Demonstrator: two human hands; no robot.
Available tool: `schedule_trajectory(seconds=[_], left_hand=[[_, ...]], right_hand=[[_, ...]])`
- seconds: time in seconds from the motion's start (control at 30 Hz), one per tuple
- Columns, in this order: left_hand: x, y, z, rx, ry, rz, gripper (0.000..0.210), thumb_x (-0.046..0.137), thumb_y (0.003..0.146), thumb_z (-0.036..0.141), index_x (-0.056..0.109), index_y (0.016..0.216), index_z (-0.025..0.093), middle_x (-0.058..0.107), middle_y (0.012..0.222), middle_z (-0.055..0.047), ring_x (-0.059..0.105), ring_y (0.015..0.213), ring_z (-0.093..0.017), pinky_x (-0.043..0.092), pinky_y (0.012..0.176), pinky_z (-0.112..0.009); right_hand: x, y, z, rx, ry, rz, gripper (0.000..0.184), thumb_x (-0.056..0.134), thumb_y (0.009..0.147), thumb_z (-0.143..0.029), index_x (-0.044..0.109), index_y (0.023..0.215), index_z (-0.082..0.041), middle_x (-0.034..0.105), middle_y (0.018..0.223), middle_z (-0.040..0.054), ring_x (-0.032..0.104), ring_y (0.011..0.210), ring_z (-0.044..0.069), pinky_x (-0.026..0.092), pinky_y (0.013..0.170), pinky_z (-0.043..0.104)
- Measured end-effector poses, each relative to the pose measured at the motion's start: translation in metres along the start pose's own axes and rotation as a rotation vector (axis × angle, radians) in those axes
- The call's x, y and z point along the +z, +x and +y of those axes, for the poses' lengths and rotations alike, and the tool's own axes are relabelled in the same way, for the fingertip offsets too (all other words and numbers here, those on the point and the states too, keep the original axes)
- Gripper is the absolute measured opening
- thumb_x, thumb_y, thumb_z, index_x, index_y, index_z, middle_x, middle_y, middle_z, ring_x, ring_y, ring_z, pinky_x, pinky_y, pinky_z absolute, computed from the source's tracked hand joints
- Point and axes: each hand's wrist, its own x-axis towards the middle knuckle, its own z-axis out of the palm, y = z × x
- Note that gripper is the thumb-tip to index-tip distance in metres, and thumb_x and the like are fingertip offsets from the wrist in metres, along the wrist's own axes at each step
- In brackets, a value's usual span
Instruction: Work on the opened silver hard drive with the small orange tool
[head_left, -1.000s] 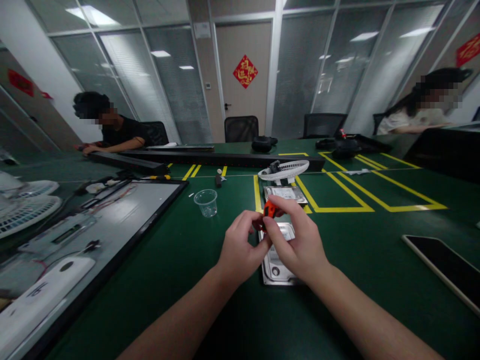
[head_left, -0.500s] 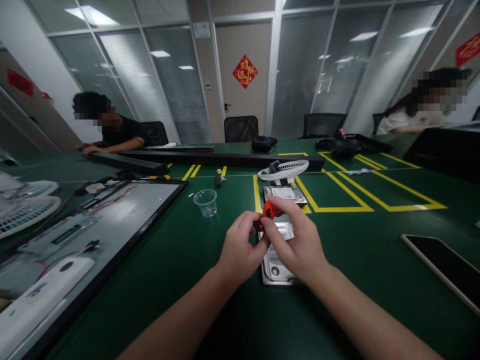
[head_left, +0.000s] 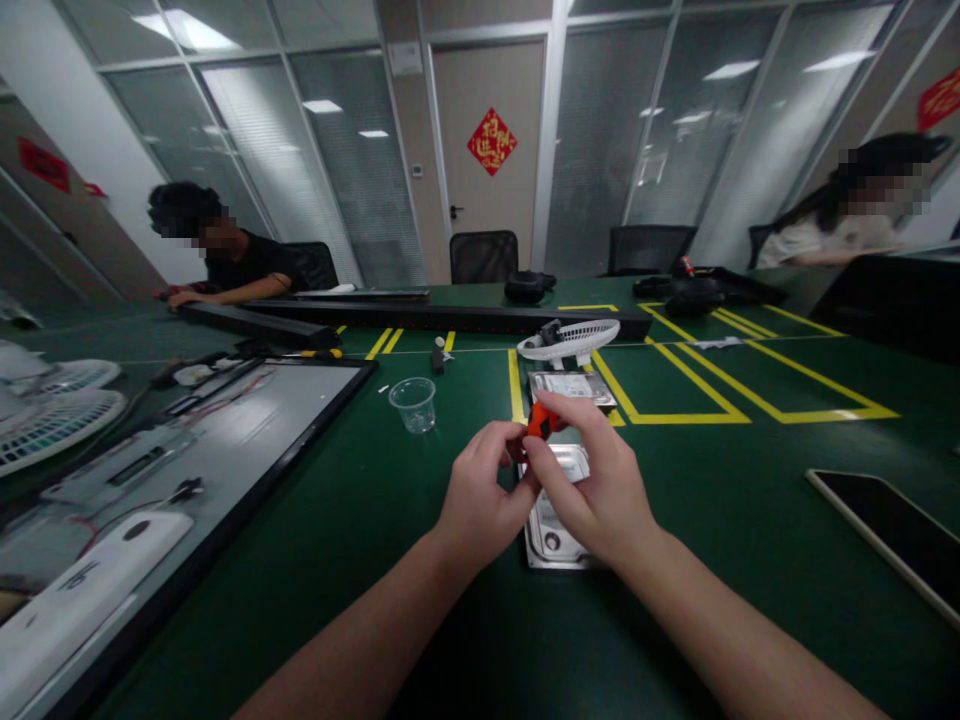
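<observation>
Here, the right hand (head_left: 604, 480) pinches a small orange-and-black object (head_left: 541, 420) over the nearer hard drive (head_left: 555, 525) on the bench (head_left: 352, 530). The left hand (head_left: 478, 490) curls against its lower end, grip partly hidden; whether it holds on, I cannot tell.

"What colour is the table (head_left: 375, 520)?"
"Dark green, with yellow tape (head_left: 679, 418) making box shapes."
"And the little tool (head_left: 541, 418)?"
"Bright orange with black bits."
"The near hard drive (head_left: 552, 541)?"
"Shiny silver."
"What about the phone (head_left: 892, 522) toward the table's right edge?"
"Black in front, cream round the rim."
"And the big panel (head_left: 259, 430) toward the left edge?"
"Grey, with a black border."
"Near the far edge?"
"A long black bar (head_left: 457, 320). Behind it, the red diamond sign (head_left: 492, 142) has gold writing."
</observation>
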Motion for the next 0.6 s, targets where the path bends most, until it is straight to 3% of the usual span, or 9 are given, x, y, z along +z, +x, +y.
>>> schedule_trajectory(seconds=[0.17, 0.33, 0.6], left_hand=[[-0.0005, 0.0004, 0.0019, -0.019, -0.028, -0.067, 0.011, 0.058, 0.095, 0.015, 0.060, 0.105, 0.020, 0.068, 0.093, -0.004, 0.063, 0.081, -0.017, 0.050, 0.071, -0.029], [0.0006, -0.0006, 0.0000, 0.010, 0.020, 0.005, 0.023, 0.067, 0.087, 0.013, 0.060, 0.106, 0.021, 0.065, 0.091, -0.002, 0.061, 0.082, -0.018, 0.049, 0.074, -0.030], [-0.0006, 0.0015, 0.0033, -0.006, -0.004, -0.054, 0.006, 0.060, 0.094, 0.015, 0.058, 0.097, 0.020, 0.063, 0.089, -0.003, 0.059, 0.081, -0.017, 0.046, 0.072, -0.030]], right_hand=[[-0.0007, -0.0008, -0.0025, 0.013, 0.027, -0.032, 0.047, 0.055, 0.102, -0.019, 0.049, 0.147, -0.027, 0.069, 0.132, 0.0104, 0.067, 0.121, 0.025, 0.059, 0.102, 0.045], [0.0004, -0.0002, -0.0010, -0.002, -0.008, 0.000, 0.044, 0.061, 0.100, -0.022, 0.053, 0.143, -0.028, 0.070, 0.123, 0.0090, 0.069, 0.114, 0.025, 0.060, 0.097, 0.045], [-0.0015, -0.0022, -0.0024, 0.010, 0.048, -0.046, 0.049, 0.053, 0.102, -0.017, 0.048, 0.149, -0.028, 0.069, 0.133, 0.0083, 0.066, 0.122, 0.024, 0.057, 0.103, 0.043]])
